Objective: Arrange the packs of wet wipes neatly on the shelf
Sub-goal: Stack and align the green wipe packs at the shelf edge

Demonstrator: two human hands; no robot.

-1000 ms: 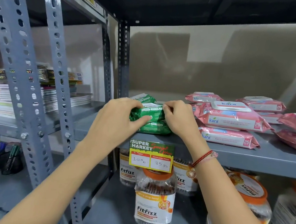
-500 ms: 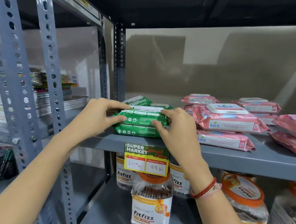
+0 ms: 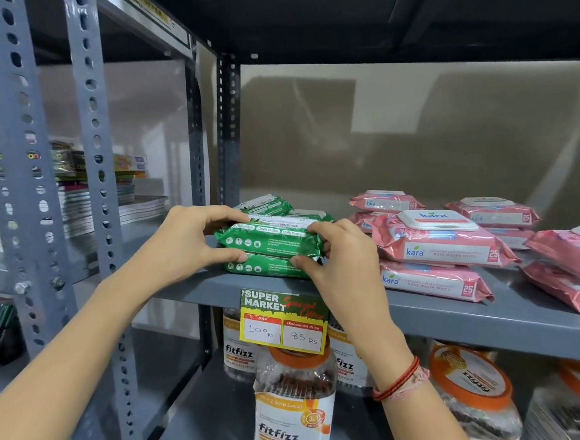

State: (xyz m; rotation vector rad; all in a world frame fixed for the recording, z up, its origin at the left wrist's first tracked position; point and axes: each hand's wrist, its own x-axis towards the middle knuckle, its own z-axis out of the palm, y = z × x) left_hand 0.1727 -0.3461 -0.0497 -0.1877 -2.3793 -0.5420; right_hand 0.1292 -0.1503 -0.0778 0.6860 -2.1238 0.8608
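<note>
Both hands pinch the ends of the top green wet-wipes pack at the shelf's front left.

The left hand (image 3: 184,236) and right hand (image 3: 344,258) each clamp thumb and fingers on one short end of the top green pack (image 3: 270,240), which lies on a second green pack (image 3: 266,266) on the grey shelf (image 3: 447,313). It likely handles soft, light and slightly slick (glossy film, squashy contents), so gripping the ends seems safest. The wrapper is shiny green with white icons and print; pink Kara packs (image 3: 441,242) sit just to the right.
</note>
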